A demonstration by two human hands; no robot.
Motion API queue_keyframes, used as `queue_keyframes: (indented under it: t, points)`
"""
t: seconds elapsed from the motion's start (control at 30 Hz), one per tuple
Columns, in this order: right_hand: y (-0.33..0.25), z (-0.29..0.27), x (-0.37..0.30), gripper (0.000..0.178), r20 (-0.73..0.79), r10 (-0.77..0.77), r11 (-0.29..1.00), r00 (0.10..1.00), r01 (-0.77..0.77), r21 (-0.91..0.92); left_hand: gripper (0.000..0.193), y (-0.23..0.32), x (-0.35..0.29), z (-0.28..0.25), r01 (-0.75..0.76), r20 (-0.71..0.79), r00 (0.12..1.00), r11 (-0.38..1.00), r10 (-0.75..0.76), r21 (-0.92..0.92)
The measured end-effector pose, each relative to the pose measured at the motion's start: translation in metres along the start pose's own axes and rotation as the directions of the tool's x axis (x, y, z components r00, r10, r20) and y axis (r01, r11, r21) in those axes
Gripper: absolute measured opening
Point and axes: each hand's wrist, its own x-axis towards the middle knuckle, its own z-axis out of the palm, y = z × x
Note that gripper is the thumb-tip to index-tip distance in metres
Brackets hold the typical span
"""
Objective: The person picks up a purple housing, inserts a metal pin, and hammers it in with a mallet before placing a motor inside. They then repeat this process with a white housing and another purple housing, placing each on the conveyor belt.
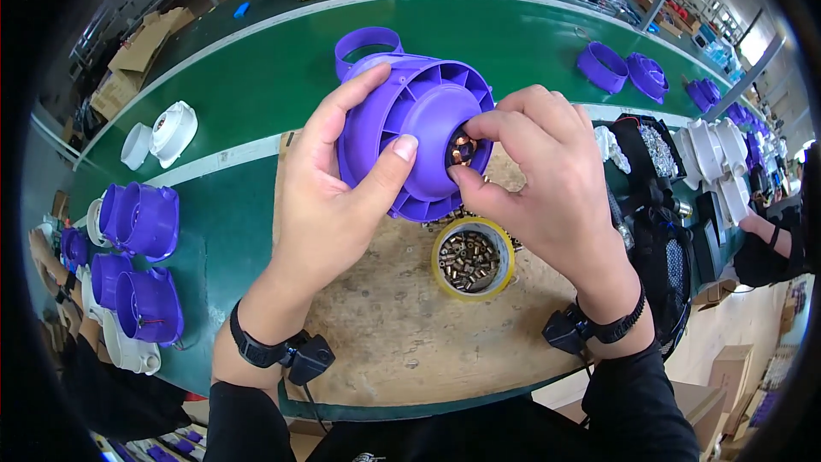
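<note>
In front of me, my left hand (329, 197) grips a round purple plastic housing (428, 115) by its side, thumb on the face and fingers behind the rim. Ribs run around the housing's edge, and a round opening lies in its domed middle. Inside that opening sits a dark motor core (463, 152) with copper-coloured windings. The thumb and index finger of my right hand (552, 162) pinch at this core from the right; their tips partly hide it. Below the housing, a yellow tape roll (472, 295) surrounds many small metal bushings (469, 261) on the wooden board (385, 325).
Purple housings (150, 304) and white housings (174, 133) stand on the left. A purple ring (368, 32) shows behind the held piece, with more purple parts (603, 67) at the far right. A black box of small hardware (657, 150) lies right. Other people work on both sides.
</note>
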Motion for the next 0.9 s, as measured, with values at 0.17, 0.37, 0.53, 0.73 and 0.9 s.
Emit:
queue_keyframes:
  t: [0.17, 0.37, 0.53, 0.73, 0.9]
  points:
    - [-0.001, -0.001, -0.001, 0.029, 0.042, 0.053, 0.998, 0.998, -0.054, 0.012, 0.053, -0.003, 0.0, 0.001, 0.031, -0.005, 1.0, 0.999, -0.031, -0.029]
    - [0.0, 0.002, -0.003, 0.06, 0.158, 0.203, 0.923, 0.966, -0.243, 0.297, 0.053, -0.009, 0.0, -0.006, 0.178, -0.065, 0.979, 0.968, -0.192, -0.177]
    - [0.012, 0.038, -0.019, 0.139, 0.287, 0.259, 0.804, 0.922, -0.37, 0.464, 0.054, -0.019, 0.002, -0.007, 0.396, -0.038, 0.879, 0.773, -0.474, -0.496]
    - [0.01, 0.05, -0.007, 0.14, 0.252, 0.282, 0.813, 0.926, -0.37, 0.45, 0.055, -0.018, 0.002, -0.003, 0.419, -0.061, 0.854, 0.753, -0.516, -0.508]
    - [0.029, 0.058, 0.006, 0.129, 0.147, 0.212, 0.874, 0.966, -0.255, 0.414, 0.076, -0.009, 0.005, -0.004, 0.423, -0.031, 0.861, 0.749, -0.508, -0.509]
